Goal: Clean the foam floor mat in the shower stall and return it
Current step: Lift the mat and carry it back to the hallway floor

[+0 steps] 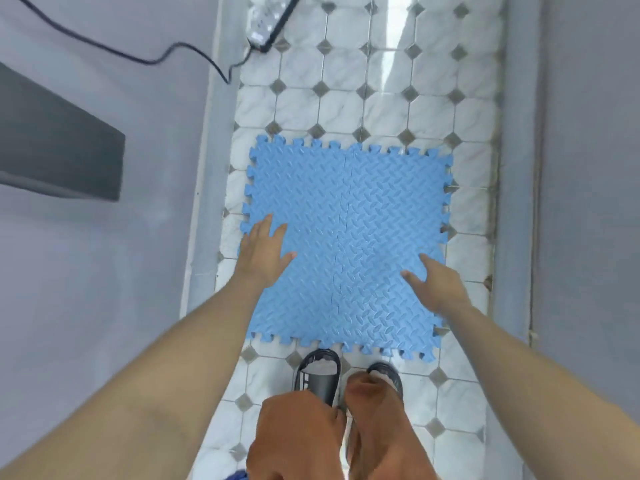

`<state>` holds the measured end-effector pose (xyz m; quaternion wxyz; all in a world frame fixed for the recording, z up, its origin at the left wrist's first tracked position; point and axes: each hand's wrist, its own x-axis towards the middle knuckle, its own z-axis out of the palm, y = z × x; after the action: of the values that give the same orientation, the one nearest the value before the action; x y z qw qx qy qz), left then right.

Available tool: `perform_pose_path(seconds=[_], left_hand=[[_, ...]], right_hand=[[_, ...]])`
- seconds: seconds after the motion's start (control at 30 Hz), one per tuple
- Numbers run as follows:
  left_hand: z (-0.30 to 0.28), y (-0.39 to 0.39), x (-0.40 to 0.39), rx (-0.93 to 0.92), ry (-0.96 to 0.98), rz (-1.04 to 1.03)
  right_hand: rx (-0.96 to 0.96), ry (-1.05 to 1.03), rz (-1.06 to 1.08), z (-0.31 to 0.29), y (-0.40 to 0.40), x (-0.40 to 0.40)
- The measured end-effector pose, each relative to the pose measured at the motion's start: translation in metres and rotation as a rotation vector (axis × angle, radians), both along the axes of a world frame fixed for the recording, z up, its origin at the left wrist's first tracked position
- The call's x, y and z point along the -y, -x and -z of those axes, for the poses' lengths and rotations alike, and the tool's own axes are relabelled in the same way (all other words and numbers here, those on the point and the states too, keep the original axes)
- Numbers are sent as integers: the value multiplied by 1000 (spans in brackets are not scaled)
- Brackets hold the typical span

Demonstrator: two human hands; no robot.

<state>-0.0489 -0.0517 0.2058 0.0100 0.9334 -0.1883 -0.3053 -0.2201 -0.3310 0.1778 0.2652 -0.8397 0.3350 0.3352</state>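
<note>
Blue interlocking foam floor mat (pixel 346 244) laid flat on marble-pattern tiled floor (pixel 346 98), ahead of feet. Left hand (pixel 265 252) and right hand (pixel 434 285) spread, nothing gripped, poised at mat's side edges; whether touching cannot be told. Left hand nearer its edge.

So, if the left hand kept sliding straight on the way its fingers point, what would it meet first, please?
The left hand seems to lie flat on the blue mat. Straight on is only more mat up to its far toothed edge, then bare floor tiles; the power strip lies well beyond.
</note>
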Motion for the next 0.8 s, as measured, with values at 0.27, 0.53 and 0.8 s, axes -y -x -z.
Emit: perform_pose_path(seconds=[0.27, 0.53, 0.8], left_hand=[[-276, 12, 36, -65, 49, 72], [-405, 10, 87, -3, 150, 271], [-445, 50, 121, 1, 130, 683]], right_hand=[[15, -38, 127, -293, 21, -4], [84, 25, 389, -439, 62, -19], [119, 64, 767, -492, 155, -81]])
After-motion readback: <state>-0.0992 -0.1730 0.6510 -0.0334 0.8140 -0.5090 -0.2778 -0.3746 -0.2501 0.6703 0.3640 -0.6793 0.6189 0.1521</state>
